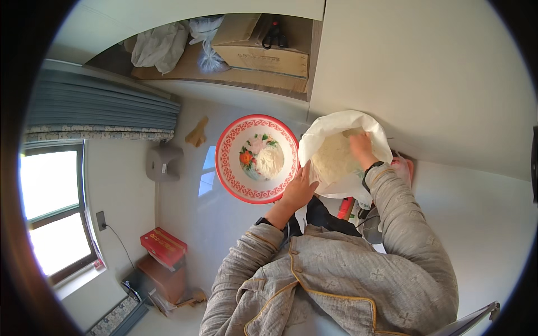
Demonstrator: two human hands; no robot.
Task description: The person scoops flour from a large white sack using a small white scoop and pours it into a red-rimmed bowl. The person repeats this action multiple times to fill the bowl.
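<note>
A white sack (321, 131) with its mouth folded open holds pale flour (334, 157). My left hand (297, 191) grips the sack's edge on the side by the basin, its fingers on the rim. Inside the sack, my right hand (362, 147) is down at the flour; a dull tan edge shows by its fingers, too unclear to name. Left of the sack stands a round basin (230, 185) with a red rim and a patterned band. A mound of flour (270, 161) lies on the basin's flower-painted bottom, covering part of it.
Ahead, an open cabinet shelf (180, 75) holds a cardboard box (262, 59), black-handled scissors (275, 37) and plastic bags (162, 46). At left are a grey stool-like object (164, 161) and a red box (164, 247). A metal pot-like vessel (370, 230) stands near my legs.
</note>
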